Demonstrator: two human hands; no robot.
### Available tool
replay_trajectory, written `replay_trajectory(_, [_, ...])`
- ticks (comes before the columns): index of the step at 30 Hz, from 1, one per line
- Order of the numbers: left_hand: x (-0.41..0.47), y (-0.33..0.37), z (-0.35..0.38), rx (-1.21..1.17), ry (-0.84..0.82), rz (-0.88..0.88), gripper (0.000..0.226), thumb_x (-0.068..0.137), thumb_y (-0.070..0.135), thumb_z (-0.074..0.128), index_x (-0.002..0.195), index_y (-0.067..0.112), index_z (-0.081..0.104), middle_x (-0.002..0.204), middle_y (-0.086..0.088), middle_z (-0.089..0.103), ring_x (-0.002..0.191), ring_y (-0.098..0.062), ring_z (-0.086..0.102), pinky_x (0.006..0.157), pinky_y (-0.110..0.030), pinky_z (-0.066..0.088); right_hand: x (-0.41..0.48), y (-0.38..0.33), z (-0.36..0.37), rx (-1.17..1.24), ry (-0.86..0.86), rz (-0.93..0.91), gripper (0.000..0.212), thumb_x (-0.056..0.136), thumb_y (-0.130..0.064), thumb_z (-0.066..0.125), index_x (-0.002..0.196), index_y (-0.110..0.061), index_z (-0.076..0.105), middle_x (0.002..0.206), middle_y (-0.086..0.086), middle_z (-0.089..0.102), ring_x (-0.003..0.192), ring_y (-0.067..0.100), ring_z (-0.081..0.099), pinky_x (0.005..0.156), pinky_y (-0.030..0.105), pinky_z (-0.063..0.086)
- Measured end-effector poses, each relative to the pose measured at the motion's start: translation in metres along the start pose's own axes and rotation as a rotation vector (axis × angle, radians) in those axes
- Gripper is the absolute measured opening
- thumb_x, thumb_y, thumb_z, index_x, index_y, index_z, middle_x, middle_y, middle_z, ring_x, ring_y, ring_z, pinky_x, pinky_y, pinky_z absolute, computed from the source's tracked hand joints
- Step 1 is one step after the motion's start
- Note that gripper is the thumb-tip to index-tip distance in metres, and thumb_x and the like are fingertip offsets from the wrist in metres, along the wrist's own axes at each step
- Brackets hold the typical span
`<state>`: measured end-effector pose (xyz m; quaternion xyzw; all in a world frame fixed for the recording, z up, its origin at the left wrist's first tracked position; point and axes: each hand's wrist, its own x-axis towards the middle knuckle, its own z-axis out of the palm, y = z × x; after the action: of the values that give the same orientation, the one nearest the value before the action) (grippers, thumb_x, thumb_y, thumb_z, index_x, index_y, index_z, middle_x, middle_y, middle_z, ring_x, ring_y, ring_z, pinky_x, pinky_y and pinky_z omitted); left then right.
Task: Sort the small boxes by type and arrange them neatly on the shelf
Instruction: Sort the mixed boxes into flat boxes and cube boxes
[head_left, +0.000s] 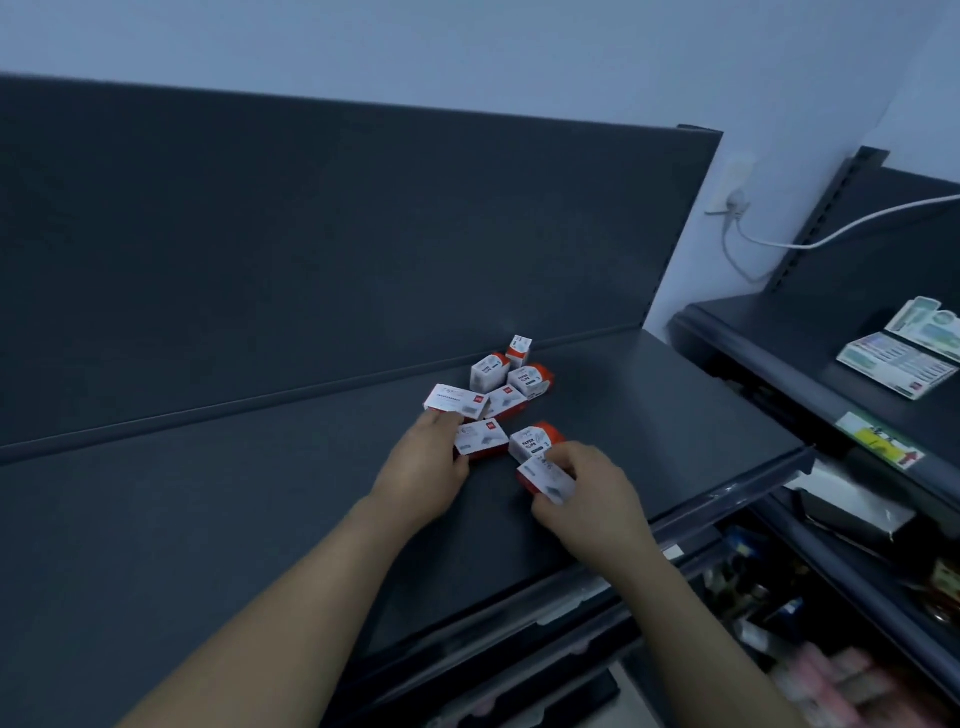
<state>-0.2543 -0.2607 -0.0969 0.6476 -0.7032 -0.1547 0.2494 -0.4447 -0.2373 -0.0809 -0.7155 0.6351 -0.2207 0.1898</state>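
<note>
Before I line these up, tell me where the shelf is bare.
The shelf is bare along the whole left, between back panel and front edge, beyond your left hand. A smaller bare patch lies right of the boxes, toward the shelf's end. Crowded: the pile, where your right hand holds one box.
</note>
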Motion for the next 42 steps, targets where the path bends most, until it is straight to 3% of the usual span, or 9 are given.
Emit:
replay_trajectory(8, [-0.077, -0.051, -0.052, -0.157, 0.261, -0.129, 0.040, 0.085, 0.010, 0.063, 0.124, 0.012, 0.055, 0.114, 0.002, 0.046, 0.089, -0.006, 0.048, 0.078, -0.005, 0.029, -0.003, -0.066, 0.029, 0.197, -0.046, -0.193, 0.030, 0.076, -0.018, 0.066, 0.102, -0.030, 0.058, 0.100, -0.015, 0.057, 0.090, 0.004, 0.057, 0.080, 0.031, 0.051])
replay_trajectory(13, [-0.135, -0.090, -0.093, -0.192, 0.400, -0.249, 0.039, 0.084, 0.011, 0.065, 0.122, 0.014, 0.056, 0.111, 0.007, 0.048, 0.093, -0.006, 0.056, 0.087, -0.014, 0.042, -0.018, -0.129, 0.063, 0.269, -0.136, -0.306, 0.027, 0.076, -0.017, 0.066, 0.097, -0.032, 0.058, 0.099, -0.014, 0.060, 0.085, 0.002, 0.058, 0.070, 0.019, 0.048])
replay_trajectory(18, [-0.205, -0.133, -0.141, -0.193, 0.540, -0.394, 0.038, 0.080, 0.017, 0.068, 0.116, 0.019, 0.059, 0.105, 0.009, 0.062, 0.093, -0.005, 0.061, 0.086, -0.018, 0.047, -0.051, -0.204, 0.102, 0.332, -0.165, -0.418, 0.032, 0.075, -0.011, 0.072, 0.105, -0.016, 0.063, 0.108, -0.007, 0.053, 0.084, -0.002, 0.055, 0.065, 0.003, 0.040])
replay_trajectory(21, [-0.251, -0.158, -0.172, -0.184, 0.595, -0.459, 0.043, 0.077, 0.017, 0.070, 0.118, 0.019, 0.058, 0.106, 0.008, 0.063, 0.093, -0.004, 0.061, 0.083, -0.015, 0.045, -0.076, -0.247, 0.127, 0.354, -0.204, -0.470, 0.020, 0.074, -0.011, 0.074, 0.092, -0.010, 0.065, 0.106, -0.004, 0.053, 0.082, 0.001, 0.056, 0.066, 0.007, 0.042])
replay_trajectory(26, [-0.342, -0.202, -0.232, -0.136, 0.686, -0.540, 0.048, 0.078, 0.012, 0.070, 0.123, 0.022, 0.055, 0.109, 0.009, 0.058, 0.091, -0.003, 0.058, 0.071, 0.000, 0.039, -0.136, -0.333, 0.167, 0.355, -0.323, -0.544, 0.016, 0.079, -0.017, 0.068, 0.090, -0.027, 0.065, 0.103, -0.015, 0.052, 0.081, 0.005, 0.058, 0.069, 0.020, 0.050])
replay_trajectory(29, [-0.394, -0.229, -0.263, -0.113, 0.738, -0.594, 0.048, 0.078, 0.012, 0.071, 0.121, 0.024, 0.056, 0.109, 0.010, 0.059, 0.090, -0.002, 0.058, 0.071, -0.005, 0.041, -0.170, -0.379, 0.191, 0.376, -0.361, -0.586, 0.017, 0.079, -0.016, 0.067, 0.088, -0.030, 0.066, 0.102, -0.013, 0.052, 0.081, 0.006, 0.059, 0.071, 0.026, 0.052])
replay_trajectory(33, [-0.451, -0.262, -0.299, -0.063, 0.798, -0.664, 0.044, 0.078, 0.014, 0.071, 0.119, 0.023, 0.056, 0.108, 0.010, 0.057, 0.093, -0.006, 0.059, 0.080, -0.018, 0.046, -0.205, -0.432, 0.226, 0.402, -0.389, -0.661, 0.028, 0.082, -0.013, 0.065, 0.102, -0.033, 0.064, 0.104, -0.015, 0.049, 0.080, -0.003, 0.056, 0.061, 0.008, 0.043])
replay_trajectory(38, [-0.495, -0.303, -0.337, -0.063, 0.895, -0.758, 0.040, 0.078, 0.012, 0.070, 0.115, 0.021, 0.056, 0.103, 0.009, 0.059, 0.091, -0.005, 0.058, 0.078, -0.019, 0.042, -0.230, -0.491, 0.267, 0.363, -0.430, -0.690, 0.044, 0.083, -0.012, 0.062, 0.126, -0.019, 0.058, 0.121, -0.010, 0.046, 0.090, 0.006, 0.057, 0.068, 0.017, 0.048])
replay_trajectory(42, [-0.517, -0.343, -0.363, -0.020, 0.966, -0.819, 0.042, 0.079, 0.014, 0.069, 0.119, 0.018, 0.056, 0.108, 0.005, 0.060, 0.095, -0.009, 0.058, 0.080, -0.022, 0.043, -0.236, -0.534, 0.299, 0.359, -0.432, -0.744, 0.037, 0.081, -0.010, 0.061, 0.116, -0.021, 0.062, 0.111, -0.008, 0.048, 0.096, 0.011, 0.056, 0.073, 0.012, 0.041])
